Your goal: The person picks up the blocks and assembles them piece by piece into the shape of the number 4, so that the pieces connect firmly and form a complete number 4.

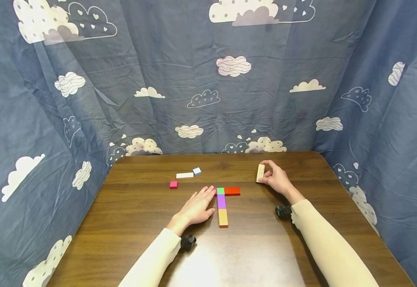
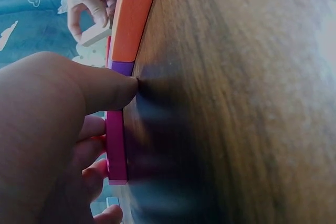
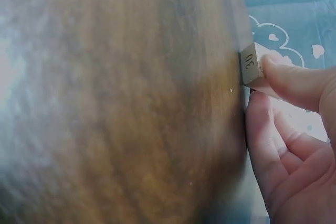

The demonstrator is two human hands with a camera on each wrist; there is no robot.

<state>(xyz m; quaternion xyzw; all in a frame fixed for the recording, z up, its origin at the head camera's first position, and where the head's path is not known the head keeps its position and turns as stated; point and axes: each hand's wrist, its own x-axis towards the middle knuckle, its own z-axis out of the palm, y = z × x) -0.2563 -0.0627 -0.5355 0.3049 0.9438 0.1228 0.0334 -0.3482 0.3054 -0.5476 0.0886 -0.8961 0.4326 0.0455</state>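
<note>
Located pale block (image 1: 260,173) at the far right of the table (image 1: 262,247), pinched between thumb and fingers of the right hand (image 1: 277,179). Keep that pinch light but secure, hold the block square, and steer clear of the red block (image 1: 232,191) to its left. Noted beyond red, touching in line: green block (image 1: 220,191) and magenta block (image 2: 116,148); running nearer from green, purple block (image 1: 221,201), then orange block (image 1: 223,218). Found left hand (image 1: 195,207) spread loosely, fingertips at magenta, gripping nothing. Press evenly there to avoid skewing the joins. Logged farther left, apart: white block (image 1: 185,175), blue block (image 1: 196,171), crimson block (image 1: 173,184). Could not confirm whether pale block touches the tabletop, nor read its sideways end marking for certain. Could barely see magenta from the head view, being mostly covered by fingers.
</note>
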